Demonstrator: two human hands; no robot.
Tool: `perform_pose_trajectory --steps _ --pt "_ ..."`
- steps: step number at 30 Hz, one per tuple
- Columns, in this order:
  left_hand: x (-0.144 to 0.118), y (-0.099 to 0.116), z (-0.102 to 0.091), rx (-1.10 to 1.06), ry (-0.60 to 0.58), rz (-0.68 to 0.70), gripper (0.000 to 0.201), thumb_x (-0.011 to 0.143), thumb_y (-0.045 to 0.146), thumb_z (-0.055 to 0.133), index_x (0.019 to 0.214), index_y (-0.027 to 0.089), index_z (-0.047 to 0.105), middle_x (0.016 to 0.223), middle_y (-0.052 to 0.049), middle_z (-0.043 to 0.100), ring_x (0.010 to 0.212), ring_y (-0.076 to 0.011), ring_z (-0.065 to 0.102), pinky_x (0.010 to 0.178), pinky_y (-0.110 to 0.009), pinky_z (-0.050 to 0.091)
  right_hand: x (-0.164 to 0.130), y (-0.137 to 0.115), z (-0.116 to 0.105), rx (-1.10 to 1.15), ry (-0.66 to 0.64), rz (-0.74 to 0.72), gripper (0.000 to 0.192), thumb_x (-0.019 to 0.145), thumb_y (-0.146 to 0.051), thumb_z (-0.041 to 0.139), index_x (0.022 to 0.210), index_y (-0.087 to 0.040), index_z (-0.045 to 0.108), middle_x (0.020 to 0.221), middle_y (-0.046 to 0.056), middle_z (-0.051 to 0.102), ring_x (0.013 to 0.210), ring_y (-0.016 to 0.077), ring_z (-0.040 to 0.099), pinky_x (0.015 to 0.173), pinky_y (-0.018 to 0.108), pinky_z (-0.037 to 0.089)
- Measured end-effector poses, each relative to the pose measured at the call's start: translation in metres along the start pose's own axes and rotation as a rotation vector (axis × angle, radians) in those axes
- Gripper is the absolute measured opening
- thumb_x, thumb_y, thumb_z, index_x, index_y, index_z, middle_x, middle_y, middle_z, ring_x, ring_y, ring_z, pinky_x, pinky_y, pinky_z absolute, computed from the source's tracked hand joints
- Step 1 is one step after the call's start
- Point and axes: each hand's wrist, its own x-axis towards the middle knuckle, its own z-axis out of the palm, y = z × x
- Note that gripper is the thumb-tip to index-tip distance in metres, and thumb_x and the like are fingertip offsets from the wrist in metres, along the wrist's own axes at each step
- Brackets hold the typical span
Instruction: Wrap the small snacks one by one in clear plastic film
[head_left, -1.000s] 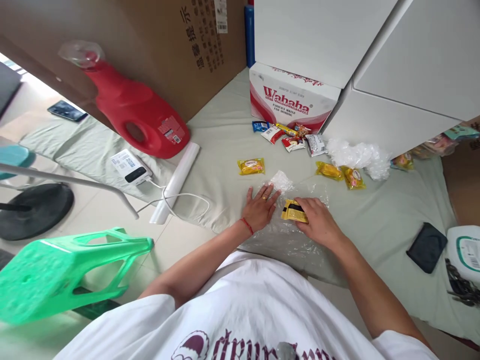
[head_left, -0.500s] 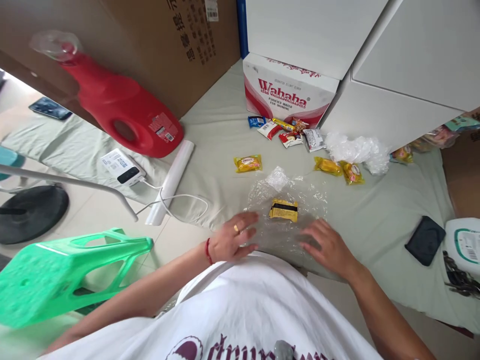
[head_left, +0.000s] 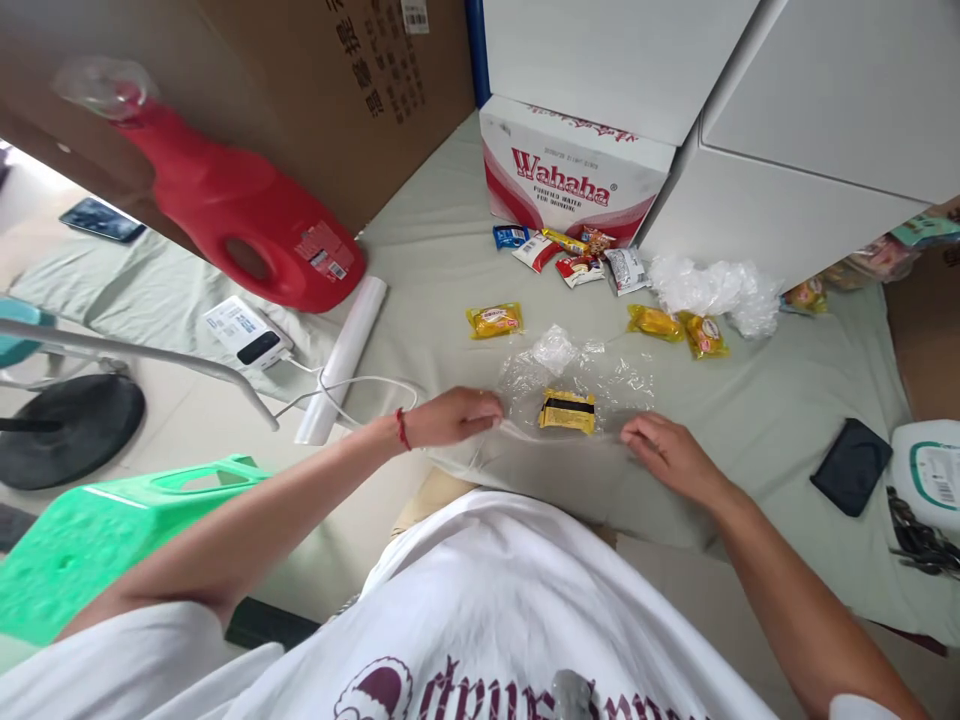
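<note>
We see the left hand (head_left: 454, 416) and the right hand (head_left: 664, 452) well apart, each pinching the near edge of a clear plastic sheet (head_left: 600, 385) spread on the pale green cloth (head_left: 757, 420), fingers closed on the film. On the sheet, between the two hands and a little beyond them, lies a small yellow snack packet (head_left: 568, 411) with a black stripe. Farther out we find another yellow packet (head_left: 494, 320), two more yellow packets (head_left: 676, 329) beside crumpled plastic (head_left: 712, 292), a cluster of mixed snacks (head_left: 574, 257) before the Wahaha box (head_left: 574, 175), and the red jug (head_left: 240, 215) at left.
</note>
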Motion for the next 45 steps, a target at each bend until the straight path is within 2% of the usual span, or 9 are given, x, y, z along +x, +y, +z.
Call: perform_pose_trajectory --steps 8,11,14,18,23,29,33,39,45 --pt "0.057 -0.028 -0.016 0.158 0.499 -0.363 0.018 0.083 0.027 0.063 0.095 0.016 0.070 0.095 -0.009 0.069 0.082 -0.0212 0.062 0.080 -0.037 0.055 0.037 0.036 0.000 -0.151 -0.108 0.239 0.027 0.098 -0.035 0.045 0.089 -0.022 0.066 0.086 0.004 0.072 0.076 0.0187 0.064 0.070 0.028 0.044" --pt "0.045 -0.011 -0.010 0.348 0.867 -0.376 0.022 0.086 0.022 0.059 0.105 0.018 0.069 0.110 -0.012 0.066 0.103 -0.0274 0.061 0.098 -0.047 0.052 0.037 0.041 -0.004 -0.259 -0.092 0.279 0.028 0.099 -0.039 0.047 0.098 -0.022 0.069 0.096 0.006 0.073 0.080 0.0206 0.064 0.071 0.030 0.044" --pt "0.032 0.028 0.010 0.423 1.003 -0.296 0.027 0.097 0.020 0.045 0.112 0.019 0.068 0.118 -0.013 0.065 0.114 -0.0282 0.057 0.105 -0.051 0.046 0.053 0.039 -0.016 -0.351 0.057 0.233 0.035 0.102 -0.044 0.046 0.114 -0.021 0.069 0.102 0.009 0.072 0.092 0.0253 0.063 0.081 0.034 0.047" --pt "0.045 0.072 0.055 0.526 0.550 0.013 0.036 0.100 0.023 0.044 0.123 0.028 0.071 0.121 -0.010 0.070 0.106 -0.0254 0.060 0.097 -0.045 0.048 0.109 0.031 -0.020 -0.401 0.105 0.077 0.047 0.101 -0.045 0.050 0.137 -0.016 0.061 0.122 0.015 0.069 0.114 0.0312 0.057 0.101 0.040 0.042" --pt "0.076 0.074 0.088 0.650 0.329 -0.150 0.036 0.099 0.021 0.051 0.129 0.023 0.070 0.109 -0.013 0.072 0.103 -0.0281 0.061 0.084 -0.043 0.047 0.167 0.023 -0.009 -0.370 -0.101 0.192 0.028 0.095 -0.035 0.064 0.115 -0.018 0.074 0.089 0.009 0.073 0.096 0.0266 0.059 0.082 0.032 0.041" --pt "0.074 0.070 0.091 0.678 0.279 -0.203 0.037 0.099 0.017 0.054 0.133 0.023 0.068 0.088 -0.008 0.074 0.091 -0.0243 0.067 0.074 -0.037 0.048 0.129 0.001 -0.019 -0.278 -0.012 -0.199 0.020 0.099 -0.026 0.058 0.095 -0.018 0.076 0.077 0.006 0.067 0.082 0.0212 0.053 0.074 0.029 0.037" --pt "0.074 0.069 0.097 0.673 0.303 -0.239 0.026 0.098 0.017 0.054 0.111 0.020 0.076 0.078 -0.008 0.072 0.080 -0.0230 0.069 0.065 -0.033 0.046 0.077 -0.017 0.005 -0.328 0.003 -0.400 0.029 0.102 -0.018 0.048 0.110 -0.020 0.076 0.074 0.007 0.060 0.081 0.0222 0.050 0.071 0.031 0.040" --pt "0.071 0.053 0.097 0.547 0.343 -0.162 0.025 0.094 0.015 0.053 0.092 0.016 0.078 0.074 -0.010 0.072 0.078 -0.0236 0.069 0.072 -0.035 0.050 0.048 -0.015 0.056 -0.326 0.057 -0.445 0.051 0.102 -0.009 0.038 0.152 -0.014 0.052 0.086 0.010 0.063 0.082 0.0244 0.049 0.076 0.037 0.049" --pt "0.038 0.024 0.079 -0.139 0.426 -0.074 0.026 0.089 0.024 0.052 0.086 0.020 0.077 0.074 -0.003 0.073 0.073 -0.0171 0.068 0.074 -0.029 0.053 0.053 -0.017 0.066 -0.353 -0.096 -0.380 0.058 0.099 -0.006 0.041 0.154 -0.018 0.052 0.092 0.011 0.065 0.089 0.0251 0.048 0.085 0.040 0.047"
